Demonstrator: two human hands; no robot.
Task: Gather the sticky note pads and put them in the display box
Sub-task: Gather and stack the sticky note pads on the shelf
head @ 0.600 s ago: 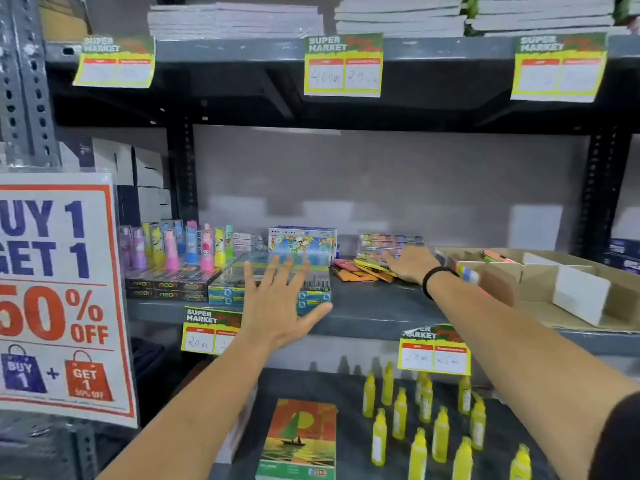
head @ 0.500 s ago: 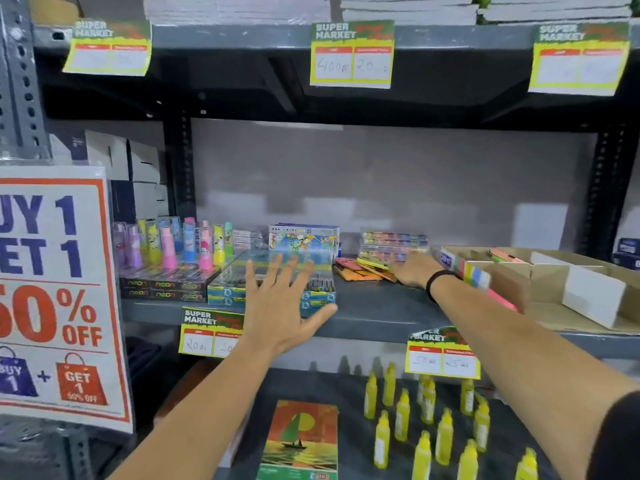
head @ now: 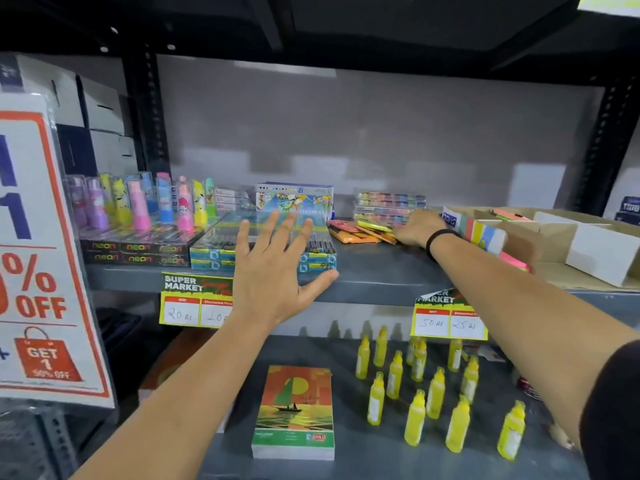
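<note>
head view: on the grey middle shelf (head: 381,275) the loose sticky note pads (head: 360,230) lie in a fanned, overlapping heap of orange, pink and yellow, just in front of a stack of clear-wrapped colour packs (head: 389,206) near the back wall. the right hand (head: 417,228), with a black band (head: 440,239) round its wrist, rests palm down at the right edge of that heap, its fingertips touching the nearest pads; whether its grip has closed on a pad i cannot tell, since the fingers are curled under and partly hidden. just to the right of that wrist stands the brown cardboard display box (head: 554,237), open at the top, with a row of multicoloured pads (head: 483,233) leaning at its near left corner, a pink pad (head: 516,263) below them, and white inner dividers (head: 604,252) further right. the left hand (head: 277,271) hovers with fingers spread wide, its grip empty, in front of a blue flat box stack (head: 311,263) at the shelf's front edge. to the left stand pastel character tubes (head: 145,206) on black neon boxes (head: 135,251). yellow price tags (head: 446,317) hang from the shelf lip. on the lower shelf lie a sailboat-cover notebook (head: 294,410) and a group of upright yellow bottles (head: 433,389). a "50% off" sign (head: 41,271) fills the left edge.
</note>
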